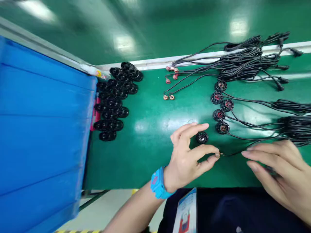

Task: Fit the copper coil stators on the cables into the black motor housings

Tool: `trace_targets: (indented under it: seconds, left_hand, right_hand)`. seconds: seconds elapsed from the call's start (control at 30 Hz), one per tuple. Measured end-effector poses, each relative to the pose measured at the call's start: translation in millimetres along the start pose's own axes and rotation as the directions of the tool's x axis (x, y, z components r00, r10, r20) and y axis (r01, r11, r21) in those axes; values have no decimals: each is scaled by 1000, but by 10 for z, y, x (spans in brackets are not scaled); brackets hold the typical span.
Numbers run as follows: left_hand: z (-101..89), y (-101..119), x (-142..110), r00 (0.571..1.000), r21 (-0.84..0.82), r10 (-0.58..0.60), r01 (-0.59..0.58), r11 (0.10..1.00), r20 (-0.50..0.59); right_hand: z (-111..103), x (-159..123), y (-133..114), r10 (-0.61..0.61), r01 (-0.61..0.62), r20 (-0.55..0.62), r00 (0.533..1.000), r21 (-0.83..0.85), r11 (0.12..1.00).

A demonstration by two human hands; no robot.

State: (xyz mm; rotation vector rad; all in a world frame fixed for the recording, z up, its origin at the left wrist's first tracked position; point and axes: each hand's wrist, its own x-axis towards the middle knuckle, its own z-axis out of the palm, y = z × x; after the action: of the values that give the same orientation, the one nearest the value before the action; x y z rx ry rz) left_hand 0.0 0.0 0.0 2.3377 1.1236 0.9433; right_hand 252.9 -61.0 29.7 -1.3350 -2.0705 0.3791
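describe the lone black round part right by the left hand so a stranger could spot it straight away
On the green table, find the left hand with the blue watch. Just beyond its fingers lies a small black round part with a silvery centre. Unlike the wired discs to its right, it shows no red or copper and no cable.

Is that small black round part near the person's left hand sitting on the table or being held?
On the table. The black round part lies flat on the green table, just beyond the left hand, whose fingertips pinch a thin black wire's end instead.
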Motion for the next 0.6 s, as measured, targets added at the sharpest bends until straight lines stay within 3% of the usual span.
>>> trace_targets:
  seconds: [0.23, 0.43, 0.6]
  left_hand:
    - [20, 276, -14, 984, 41, -24, 32, 999, -175]
    - [33, 357, -17, 981, 22, -97, 102, 995, -168]
    - [46, 377, -31, 971, -106, -204, 192, 976, -123]
  right_hand:
    - [147, 81, -125, 16, -14, -54, 998, 41, 999]
    - [155, 87, -157, 5, 1, -104, 995, 53, 999]
    - [187, 39, -119, -45, 48, -105, 993, 24, 999]
